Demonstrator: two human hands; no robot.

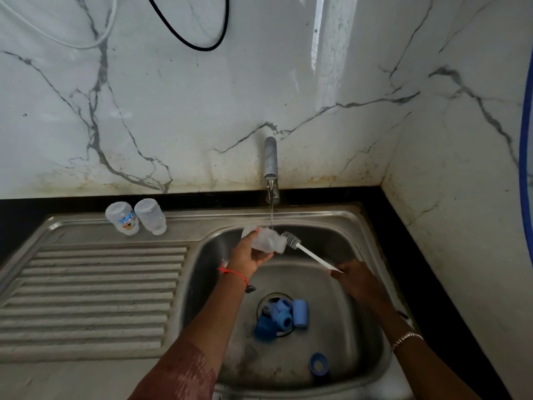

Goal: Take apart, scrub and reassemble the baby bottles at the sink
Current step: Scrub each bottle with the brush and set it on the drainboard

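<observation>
Two bottles [122, 219] stand upside down on the sink [331, 217] rim, far left. The left hand [248, 255] reaches out over the basin, gripping a third bottle [266, 243] tilted under the tap [271, 163] stream. The right hand [354, 280] pinches the brush [300, 246] handle, bristles at the bottle's mouth. Blue parts [281, 314], maybe five, crowd the drain. One ring [318, 364] lies apart.

Both arms reach forward. The left hand [250, 256] is farther out, fingers curled round a bottle [266, 242] — the right hand [357, 280], lower and nearer, grips the end of a brush [313, 256], knuckles up.
</observation>
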